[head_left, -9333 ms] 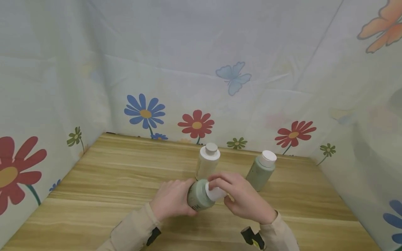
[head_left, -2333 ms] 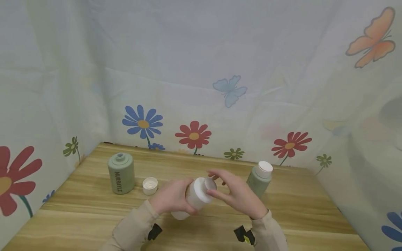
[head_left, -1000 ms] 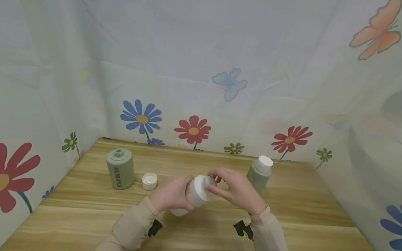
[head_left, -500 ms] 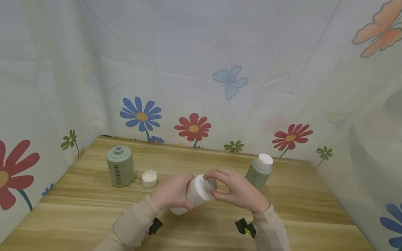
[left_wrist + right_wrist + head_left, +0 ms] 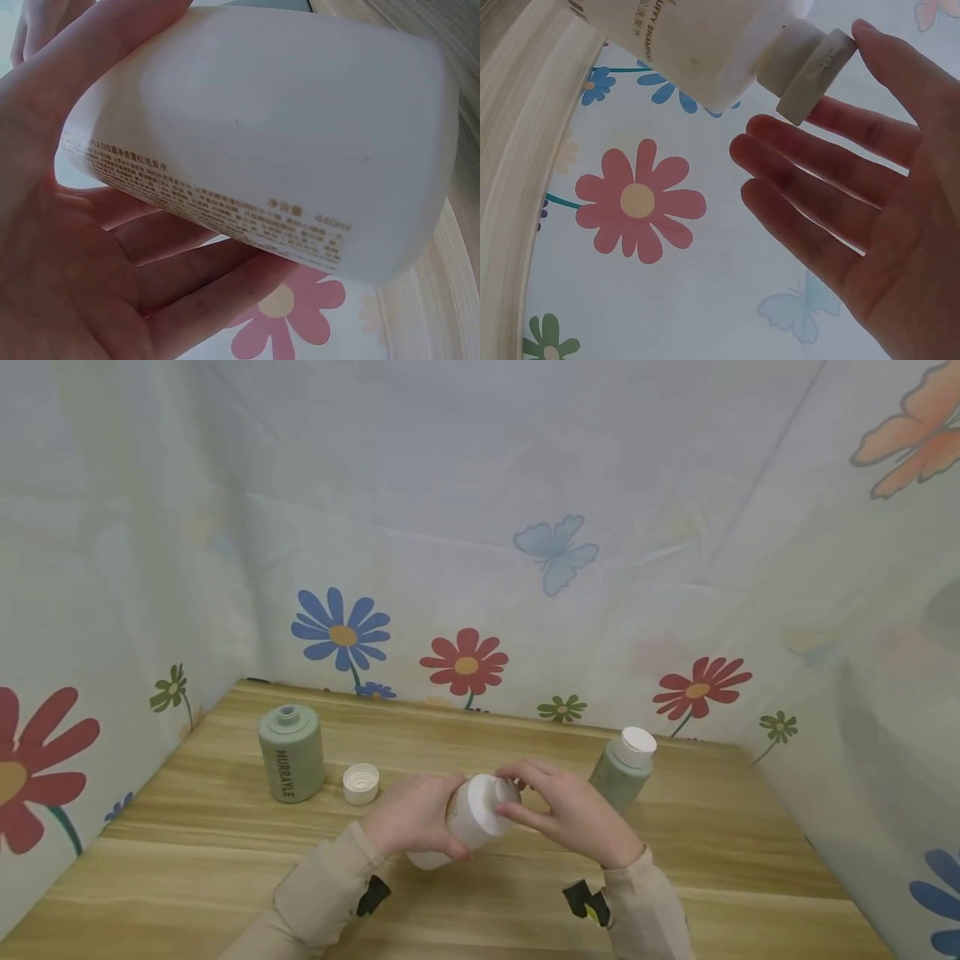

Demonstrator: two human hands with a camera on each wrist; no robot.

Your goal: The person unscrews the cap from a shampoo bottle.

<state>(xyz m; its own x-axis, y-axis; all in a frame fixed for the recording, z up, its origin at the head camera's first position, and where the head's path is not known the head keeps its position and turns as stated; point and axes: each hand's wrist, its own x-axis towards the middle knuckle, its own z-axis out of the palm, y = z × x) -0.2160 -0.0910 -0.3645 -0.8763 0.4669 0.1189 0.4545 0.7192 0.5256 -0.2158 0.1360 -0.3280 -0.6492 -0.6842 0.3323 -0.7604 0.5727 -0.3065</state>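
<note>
My left hand (image 5: 420, 818) grips a white shampoo bottle (image 5: 472, 822) around its body, holding it tilted with the top toward my right hand. Brown print and a rounded base show on the bottle (image 5: 300, 127) in the left wrist view. At its top, my right hand (image 5: 573, 810) pinches the cap (image 5: 810, 71) between thumb and forefinger; the other fingers are spread below it. To the left stands a green bottle (image 5: 292, 764) with a bare neck. Beside it, a white screw cap (image 5: 361, 785) lies with its hollow side up.
Behind my right hand stands another green bottle (image 5: 624, 772) with a white cap on. Everything is on a wood-grain table (image 5: 225, 860), bounded at the back and sides by a flower-printed cloth (image 5: 420, 560).
The green bottle held earlier now stands uncapped at left, its cap beside it. The white bottle has come from the back into my left hand. Lately my right fingers shift around its cap.
</note>
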